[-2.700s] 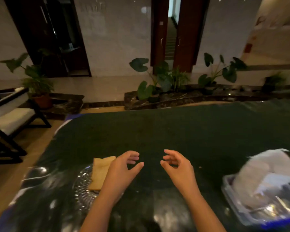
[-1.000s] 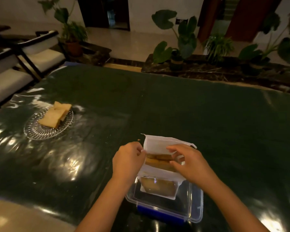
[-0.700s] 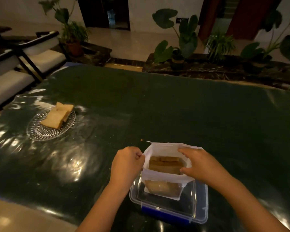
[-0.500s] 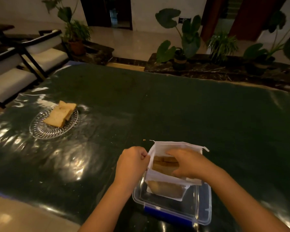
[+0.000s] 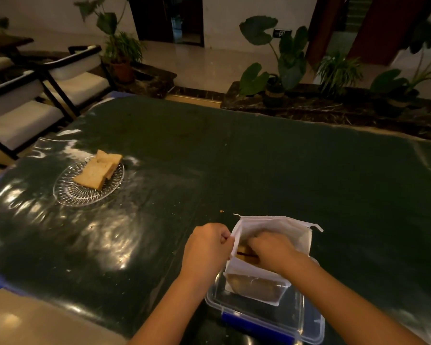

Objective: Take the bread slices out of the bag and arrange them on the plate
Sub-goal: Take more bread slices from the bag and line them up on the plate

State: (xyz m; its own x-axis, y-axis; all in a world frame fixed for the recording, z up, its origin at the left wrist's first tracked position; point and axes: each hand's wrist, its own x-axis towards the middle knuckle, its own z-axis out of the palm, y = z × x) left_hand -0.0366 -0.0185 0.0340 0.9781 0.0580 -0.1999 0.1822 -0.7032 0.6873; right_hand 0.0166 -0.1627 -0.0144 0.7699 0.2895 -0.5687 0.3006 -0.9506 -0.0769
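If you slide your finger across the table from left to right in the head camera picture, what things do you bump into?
Glass plate with bread slices → left hand pinching the bag's edge → right hand reaching into the white bag. The bag stands in a clear container nearest the person.

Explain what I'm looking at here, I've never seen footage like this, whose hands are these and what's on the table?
There is no machine here. A person wears a camera on the head, so you look down at their own two bare hands. The left hand pinches the edge of a white bag, holding its mouth open, while the right hand reaches inside, where bread shows. Whether it has gripped a slice is hidden. The bag stands in a clear plastic container with a blue latch. Farther left on the dark green table sits a glass plate with bread slices already on it. Chairs and potted plants stand behind.
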